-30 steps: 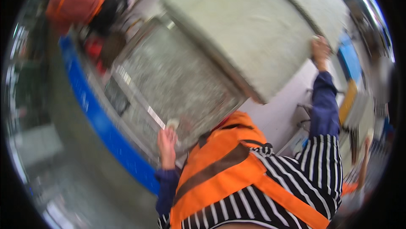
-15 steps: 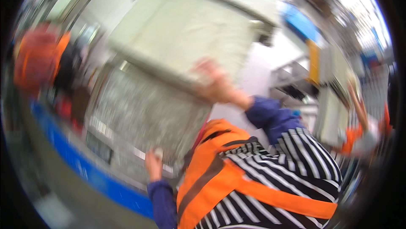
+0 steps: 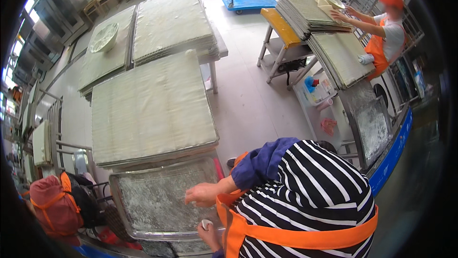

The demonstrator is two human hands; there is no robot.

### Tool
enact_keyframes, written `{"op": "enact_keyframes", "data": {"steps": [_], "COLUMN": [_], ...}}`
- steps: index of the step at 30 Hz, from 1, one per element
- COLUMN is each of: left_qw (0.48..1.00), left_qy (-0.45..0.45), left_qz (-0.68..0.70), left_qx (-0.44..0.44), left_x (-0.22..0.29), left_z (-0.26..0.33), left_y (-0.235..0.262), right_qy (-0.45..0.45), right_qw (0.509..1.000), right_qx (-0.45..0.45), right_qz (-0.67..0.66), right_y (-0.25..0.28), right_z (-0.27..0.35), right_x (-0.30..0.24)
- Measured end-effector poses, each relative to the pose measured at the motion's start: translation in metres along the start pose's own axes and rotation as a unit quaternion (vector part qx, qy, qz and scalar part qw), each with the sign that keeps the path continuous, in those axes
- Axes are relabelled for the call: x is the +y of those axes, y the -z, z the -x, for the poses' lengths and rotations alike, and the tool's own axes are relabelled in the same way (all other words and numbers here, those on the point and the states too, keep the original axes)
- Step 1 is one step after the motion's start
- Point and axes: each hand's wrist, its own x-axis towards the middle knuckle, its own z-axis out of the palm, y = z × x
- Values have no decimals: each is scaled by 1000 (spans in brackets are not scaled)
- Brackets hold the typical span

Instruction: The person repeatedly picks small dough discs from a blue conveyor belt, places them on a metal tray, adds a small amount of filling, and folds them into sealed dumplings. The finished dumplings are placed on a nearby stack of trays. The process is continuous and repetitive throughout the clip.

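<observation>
Tray (image 3: 150, 198) | below right grip (image 3: 200, 195), hold unclear | left grip (image 3: 209, 235) near corner, clasping white piece (image 3: 206, 223)

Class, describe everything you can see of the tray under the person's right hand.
The tray is shallow, roughly rectangular, with rounded corners and a raised silvery rim that looks metal. Its grey floor is unevenly covered with a whitish, powdery coating. It lies open side up at the near side of a pale-topped stack. The right hand is over it and the left hand is by its near edge; whether either touches it is unclear.
</observation>
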Motion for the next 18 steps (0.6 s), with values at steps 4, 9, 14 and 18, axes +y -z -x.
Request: {"op": "enact_keyframes", "data": {"steps": [4, 9, 14, 18], "left_qw": [903, 932, 968, 949], "left_qy": [135, 50, -73, -163], "left_qz": [399, 340, 149, 26], "left_qx": [-85, -116, -187, -270], "left_x": [106, 202, 249, 287], "left_z": [10, -1, -38, -65], "left_y": [21, 28, 32, 14], "right_qy": [-84, -235, -178, -142], "right_qw": [990, 918, 793, 752], "right_qx": [-37, -118, -22, 75], "right_qz": [-103, -295, -583, -639], "right_y": [-26, -22, -8, 11], "right_z": [-13, -15, 7, 29], "right_x": [22, 31, 35, 50]}}
